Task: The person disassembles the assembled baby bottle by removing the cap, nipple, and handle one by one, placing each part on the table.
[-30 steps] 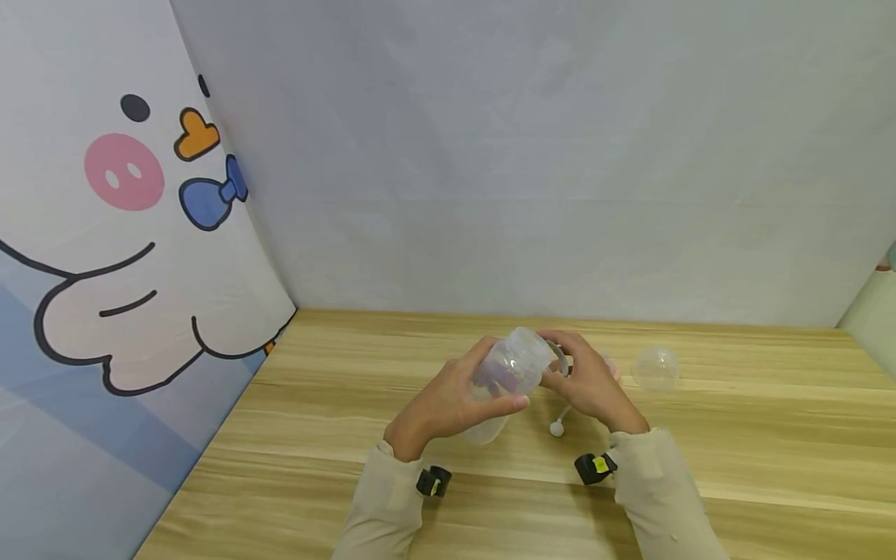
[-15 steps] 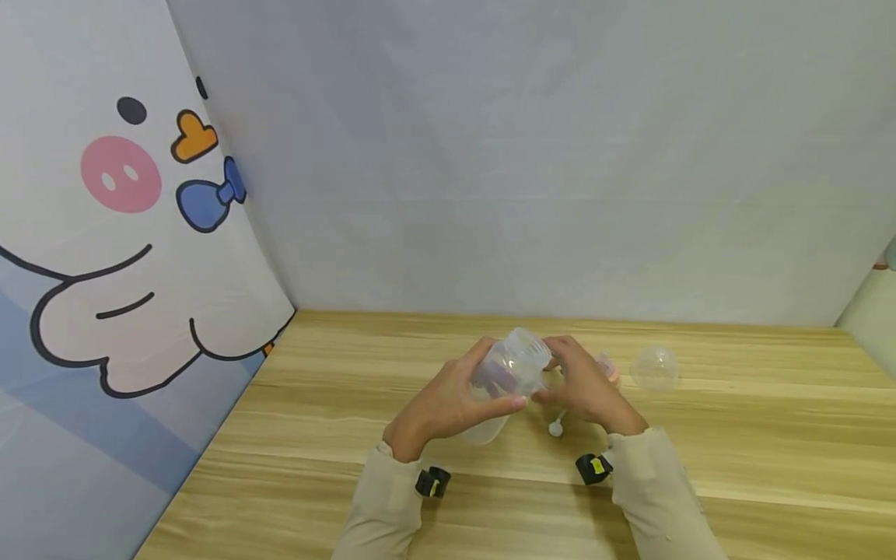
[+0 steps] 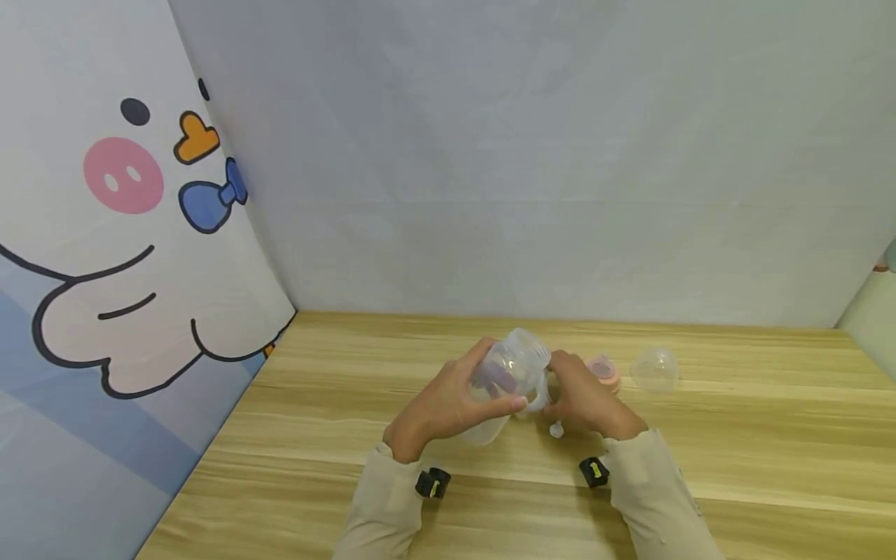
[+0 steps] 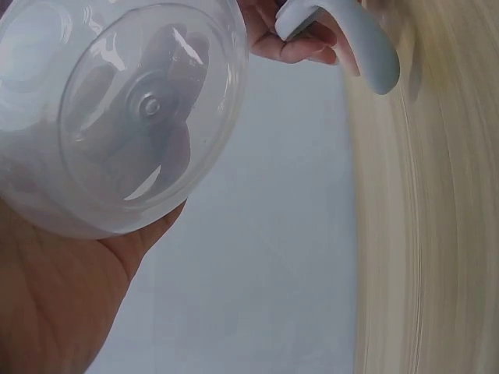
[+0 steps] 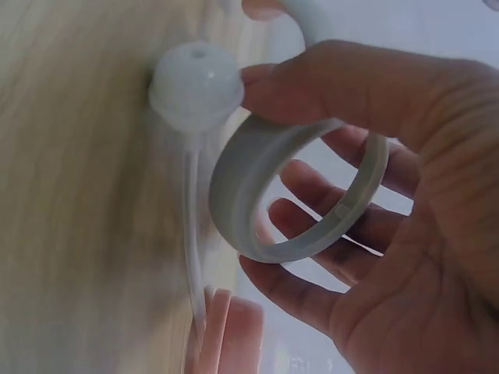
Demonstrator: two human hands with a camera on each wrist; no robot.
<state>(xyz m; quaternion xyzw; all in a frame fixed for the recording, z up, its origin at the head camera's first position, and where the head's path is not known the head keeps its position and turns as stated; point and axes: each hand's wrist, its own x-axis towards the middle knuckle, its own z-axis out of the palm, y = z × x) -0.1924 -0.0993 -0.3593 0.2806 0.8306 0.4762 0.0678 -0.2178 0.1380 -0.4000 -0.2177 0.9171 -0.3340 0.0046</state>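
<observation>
My left hand (image 3: pixel 448 400) grips a clear baby bottle (image 3: pixel 514 359), tilted with its open threaded neck up and to the right. In the left wrist view the round base of the bottle (image 4: pixel 148 109) faces the camera. Just right of the bottle, my right hand (image 3: pixel 588 400) holds a grey-white bottle handle ring (image 5: pixel 234 191), its thumb on the outside and its fingers around the far side. One curved grip of the handle (image 4: pixel 374 54) sticks out beyond the fingers. The ring looks apart from the bottle neck.
A white straw weight (image 5: pixel 195 86) on a thin tube lies on the wooden table (image 3: pixel 735 467) below my right hand. Behind that hand sits a pink bottle collar (image 3: pixel 603 372). Farther right stands a clear dome cover (image 3: pixel 656 369). A pale curtain rises behind the table.
My right hand has shifted slightly down with the handle ring, whose grip now shows between bottle and hand. The bottle neck and pink collar are more exposed. My left hand stays put.
</observation>
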